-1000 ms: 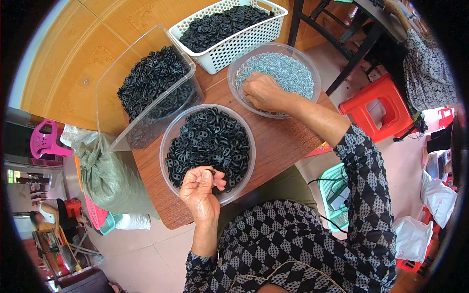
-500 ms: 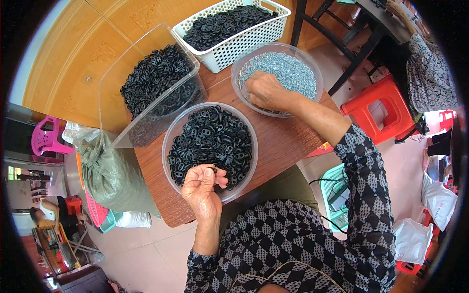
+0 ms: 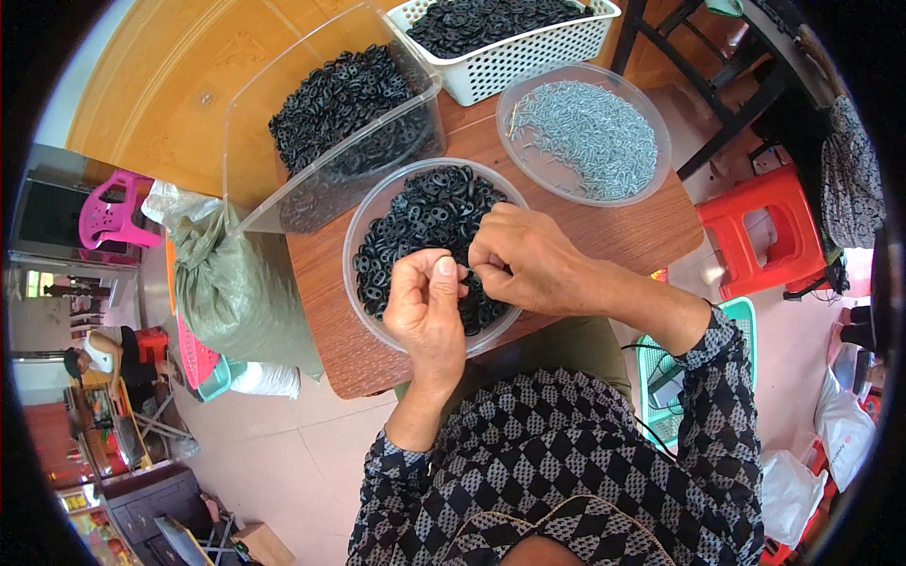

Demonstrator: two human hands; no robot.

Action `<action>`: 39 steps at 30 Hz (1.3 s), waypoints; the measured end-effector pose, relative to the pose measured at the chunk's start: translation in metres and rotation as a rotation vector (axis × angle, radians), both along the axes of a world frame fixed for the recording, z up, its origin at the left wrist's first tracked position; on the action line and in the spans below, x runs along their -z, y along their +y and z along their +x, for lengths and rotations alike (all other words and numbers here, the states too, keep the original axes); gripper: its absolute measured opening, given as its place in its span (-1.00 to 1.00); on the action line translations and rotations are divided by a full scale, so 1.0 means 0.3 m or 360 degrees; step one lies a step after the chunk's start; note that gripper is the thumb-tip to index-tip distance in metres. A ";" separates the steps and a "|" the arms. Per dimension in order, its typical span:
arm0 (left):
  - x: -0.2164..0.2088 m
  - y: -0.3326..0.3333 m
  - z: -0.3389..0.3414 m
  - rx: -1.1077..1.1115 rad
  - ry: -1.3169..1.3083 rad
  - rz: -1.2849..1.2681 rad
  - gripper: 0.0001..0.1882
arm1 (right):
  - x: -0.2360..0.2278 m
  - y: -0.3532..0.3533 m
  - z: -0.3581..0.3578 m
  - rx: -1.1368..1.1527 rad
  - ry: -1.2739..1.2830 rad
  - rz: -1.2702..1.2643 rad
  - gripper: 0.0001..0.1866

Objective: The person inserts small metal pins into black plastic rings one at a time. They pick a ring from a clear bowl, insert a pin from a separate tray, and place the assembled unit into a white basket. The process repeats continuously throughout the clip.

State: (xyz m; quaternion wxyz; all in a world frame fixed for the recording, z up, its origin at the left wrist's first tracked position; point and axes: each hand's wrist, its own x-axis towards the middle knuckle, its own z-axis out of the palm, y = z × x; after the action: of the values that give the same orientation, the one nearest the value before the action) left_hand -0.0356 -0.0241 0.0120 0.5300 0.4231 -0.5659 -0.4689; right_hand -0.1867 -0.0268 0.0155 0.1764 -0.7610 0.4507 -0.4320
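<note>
My left hand (image 3: 427, 309) is over the near edge of a clear round tub (image 3: 351, 253), thumb and forefinger pinched together. A small black two-holed plastic piece showed in that pinch a moment earlier; the fingers now mostly cover it. My right hand (image 3: 533, 259) meets it from the right, fingers curled, the tips almost touching the left ones. Whatever those tips hold is too small and hidden to make out. Loose black two-holed pieces (image 3: 429, 208) fill the tub beneath both hands. Beyond the right hand, a shallow clear bowl holds many small silvery screws (image 3: 599, 132).
A clear rectangular bin (image 3: 429, 90) of black pieces lies tilted at the back left of the wooden table (image 3: 651, 231). Behind stands a white perforated basket (image 3: 528, 66), also full. A tied green sack (image 3: 241, 292) leans left; a red stool (image 3: 764, 236) stands right.
My right hand has left the screw bowl and come back to the left hand over the tub. The whole view has shifted, so the table things sit farther right and higher.
</note>
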 end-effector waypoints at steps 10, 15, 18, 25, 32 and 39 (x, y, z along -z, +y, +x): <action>0.042 0.023 0.008 -0.0026 0.0226 0.0090 -0.93 | 0.010 0.038 0.090 0.0217 0.0069 -0.0339 -0.88; 0.024 0.021 0.024 0.0016 0.0495 0.0371 -0.92 | 0.021 0.047 0.096 0.0105 -0.0121 -0.0191 -0.90; 0.019 0.031 0.031 0.0066 0.0565 0.0393 -0.91 | 0.002 0.049 0.083 -0.0007 -0.0339 0.0088 -0.87; 0.021 0.038 0.029 0.0018 0.0642 0.0425 -0.90 | 0.022 0.064 0.106 0.0100 -0.0451 -0.0022 -0.86; 0.014 0.041 0.057 0.0116 0.0600 0.0456 -0.88 | -0.007 0.094 0.089 0.0082 -0.0859 0.0545 -0.94; 0.010 0.051 0.070 0.0165 0.0519 0.0467 -0.89 | 0.017 0.086 0.101 -0.0057 -0.1410 0.0975 -0.92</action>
State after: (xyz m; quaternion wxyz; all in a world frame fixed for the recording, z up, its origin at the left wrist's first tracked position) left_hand -0.0147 -0.0088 0.0090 0.5225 0.3846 -0.4194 -0.6350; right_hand -0.1564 -0.0009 0.0105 0.5708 -0.4272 0.4255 -0.5573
